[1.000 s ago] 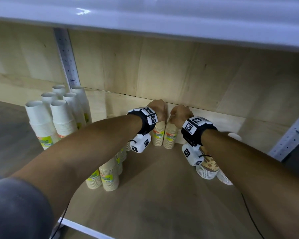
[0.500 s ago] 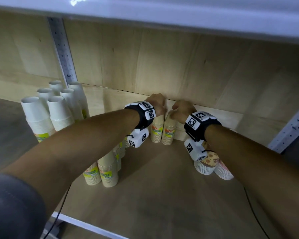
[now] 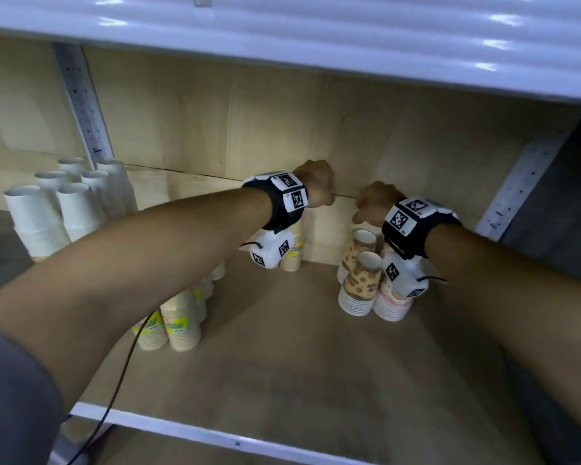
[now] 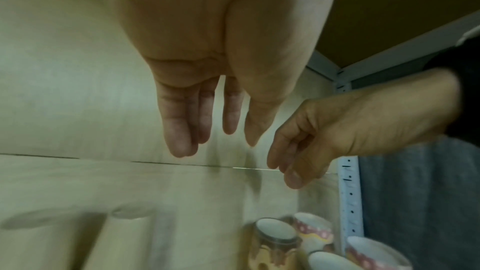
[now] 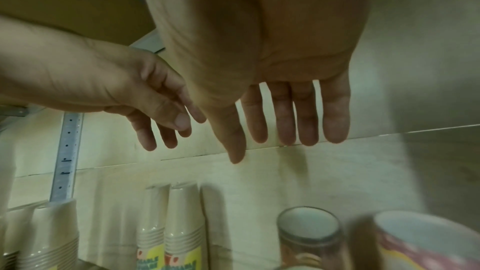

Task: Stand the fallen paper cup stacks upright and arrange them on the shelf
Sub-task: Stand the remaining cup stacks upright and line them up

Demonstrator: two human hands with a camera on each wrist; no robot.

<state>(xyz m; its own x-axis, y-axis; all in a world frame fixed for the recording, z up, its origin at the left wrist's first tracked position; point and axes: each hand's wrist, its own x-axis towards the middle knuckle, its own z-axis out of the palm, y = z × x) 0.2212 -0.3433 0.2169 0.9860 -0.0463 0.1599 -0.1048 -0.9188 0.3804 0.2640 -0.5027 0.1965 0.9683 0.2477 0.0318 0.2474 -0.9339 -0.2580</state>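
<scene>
Both hands hover empty near the back wall of the wooden shelf [image 3: 282, 380]. My left hand [image 3: 316, 187] hangs with straight fingers [image 4: 179, 130] above two upright beige cup stacks with yellow-green labels [image 5: 182, 233], partly hidden by the wrist camera in the head view [image 3: 294, 255]. My right hand [image 3: 374, 204] is also open, its fingers [image 5: 285, 122] spread, above upright brown-patterned cup stacks [image 3: 359, 283] and a pink-patterned stack [image 3: 391, 303]. Neither hand touches a cup.
Several tall white cup stacks [image 3: 47, 216] stand at the far left. A row of beige labelled stacks [image 3: 178, 323] runs under my left forearm. A white shelf [image 3: 316, 45] overhangs closely above. Metal uprights [image 3: 84, 105] flank the bay.
Both hands have come off the tops of the two beige stacks at the back and risen. The right hand has moved right, over the patterned stacks.
</scene>
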